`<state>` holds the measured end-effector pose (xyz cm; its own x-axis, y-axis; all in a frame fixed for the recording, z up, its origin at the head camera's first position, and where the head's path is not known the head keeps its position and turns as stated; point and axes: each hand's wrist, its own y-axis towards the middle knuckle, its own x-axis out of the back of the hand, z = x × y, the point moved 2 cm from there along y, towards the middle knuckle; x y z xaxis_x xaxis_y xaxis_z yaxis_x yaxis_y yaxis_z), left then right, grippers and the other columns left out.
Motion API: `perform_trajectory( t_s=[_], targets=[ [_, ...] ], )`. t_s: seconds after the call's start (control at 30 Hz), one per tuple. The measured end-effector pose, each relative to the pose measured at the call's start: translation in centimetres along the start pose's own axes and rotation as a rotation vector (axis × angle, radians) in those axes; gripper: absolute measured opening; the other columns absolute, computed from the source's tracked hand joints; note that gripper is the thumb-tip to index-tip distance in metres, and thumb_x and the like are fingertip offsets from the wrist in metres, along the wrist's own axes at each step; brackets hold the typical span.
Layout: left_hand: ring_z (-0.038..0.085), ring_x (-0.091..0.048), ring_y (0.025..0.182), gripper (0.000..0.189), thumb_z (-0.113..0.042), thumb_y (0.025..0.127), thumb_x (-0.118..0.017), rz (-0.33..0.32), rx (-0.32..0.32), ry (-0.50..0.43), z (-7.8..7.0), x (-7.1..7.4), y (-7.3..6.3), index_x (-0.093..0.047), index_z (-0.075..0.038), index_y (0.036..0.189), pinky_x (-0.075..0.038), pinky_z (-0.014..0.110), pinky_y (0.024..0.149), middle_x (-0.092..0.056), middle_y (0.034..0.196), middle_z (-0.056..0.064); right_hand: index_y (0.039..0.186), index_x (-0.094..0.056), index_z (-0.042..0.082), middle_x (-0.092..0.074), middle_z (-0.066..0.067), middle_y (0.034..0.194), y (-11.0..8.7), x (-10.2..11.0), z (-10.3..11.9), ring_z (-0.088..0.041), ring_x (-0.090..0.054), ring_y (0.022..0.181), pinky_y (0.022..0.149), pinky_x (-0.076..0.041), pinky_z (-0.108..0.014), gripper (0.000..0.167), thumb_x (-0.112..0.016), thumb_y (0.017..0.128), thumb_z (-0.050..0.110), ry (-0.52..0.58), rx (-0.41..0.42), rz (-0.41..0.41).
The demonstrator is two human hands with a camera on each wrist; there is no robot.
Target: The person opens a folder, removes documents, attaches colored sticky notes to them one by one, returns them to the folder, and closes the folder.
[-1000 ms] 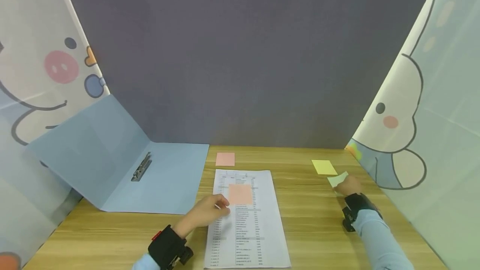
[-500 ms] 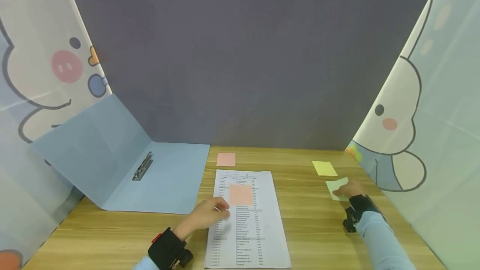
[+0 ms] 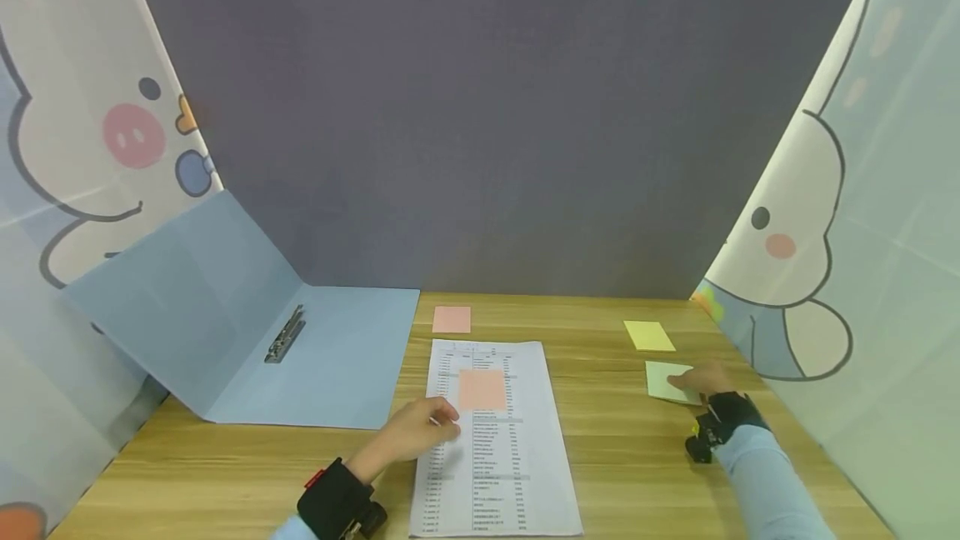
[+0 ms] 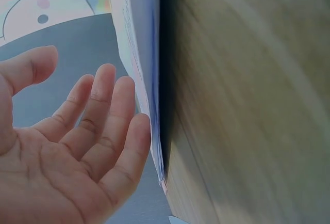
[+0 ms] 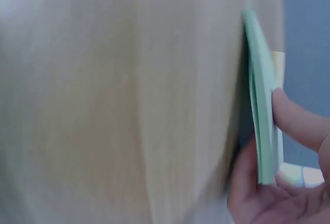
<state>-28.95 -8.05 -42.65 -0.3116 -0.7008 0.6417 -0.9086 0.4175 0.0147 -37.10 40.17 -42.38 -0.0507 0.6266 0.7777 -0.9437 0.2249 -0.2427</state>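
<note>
My right hand pinches a pale green pad of sticky notes at the right of the table. In the right wrist view the thumb lies on one face of the green pad and fingers are behind it, close over the wood. A stack of printed sheets lies in front of me with a peach sticky note on top. My left hand rests at the stack's left side, fingers loosely bent. Its palm shows bare in the left wrist view, with fingertips right by the sheets' edge.
An open blue folder with a metal clip stands at the left, its cover leaning up. A pink sticky note pad lies behind the sheets, a yellow one behind the green. A grey panel closes off the back.
My right hand has brought the green pad a little toward me and to the left, turning it flatter and squarer to the table. The left hand stays almost still.
</note>
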Motion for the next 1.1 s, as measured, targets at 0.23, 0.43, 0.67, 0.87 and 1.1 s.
perform_trajectory(
  t_s=[0.23,0.43,0.67,0.87,1.1],
  targets=[
    [0.02,-0.057,0.084,0.024,-0.024,0.084,-0.06,0.014,0.001,-0.025,0.2,-0.1,-0.3,-0.062,-0.004,0.099,-0.045,0.032,0.063,-0.06,0.09,0.003,0.072,-0.061,0.001,-0.035,0.009,0.046,-0.8,-0.8,0.2,-0.005,-0.034,0.043,0.046,-0.035,-0.019,0.029,-0.059,0.088,0.024,0.395,0.028,0.222],
    [0.019,-0.057,0.084,0.023,-0.023,0.084,-0.06,0.01,-0.006,-0.027,0.4,-0.2,-0.4,-0.062,-0.004,0.098,-0.044,0.032,0.064,-0.06,0.089,0.003,0.083,-0.061,0.005,-0.035,0.012,0.049,-0.5,-1.8,0.2,-0.001,-0.032,0.041,0.046,-0.034,-0.015,0.013,-0.055,0.091,0.014,0.654,0.021,0.342],
    [0.019,-0.057,0.083,0.024,-0.023,0.084,-0.06,0.0,-0.01,-0.026,0.5,0.0,-0.5,-0.062,-0.004,0.099,-0.044,0.032,0.064,-0.06,0.089,0.002,0.085,-0.053,0.009,-0.048,0.011,0.068,-0.8,-3.1,3.3,-0.001,-0.045,0.057,0.054,-0.036,-0.014,0.009,-0.05,0.093,0.012,0.786,0.109,0.399],
    [0.018,-0.057,0.085,0.025,-0.025,0.086,-0.059,0.008,-0.043,-0.01,0.3,0.0,-0.2,-0.062,-0.005,0.101,-0.045,0.031,0.067,-0.061,0.091,0.002,0.114,-0.038,-0.004,-0.056,0.005,0.085,-2.7,-5.3,8.8,-0.004,-0.056,0.074,0.065,-0.046,-0.014,0.027,-0.047,0.095,0.014,0.843,0.161,0.387],
    [0.018,-0.058,0.082,0.028,-0.024,0.088,-0.057,0.001,-0.059,-0.136,-1.2,-0.9,1.0,-0.061,-0.002,0.106,-0.046,0.03,0.067,-0.061,0.094,0.003,0.127,-0.029,-0.006,-0.053,0.001,0.1,-7.7,-8.3,14.8,-0.009,-0.056,0.09,0.08,-0.048,-0.022,0.039,-0.046,0.095,0.01,1.025,0.207,0.477]
  ],
)
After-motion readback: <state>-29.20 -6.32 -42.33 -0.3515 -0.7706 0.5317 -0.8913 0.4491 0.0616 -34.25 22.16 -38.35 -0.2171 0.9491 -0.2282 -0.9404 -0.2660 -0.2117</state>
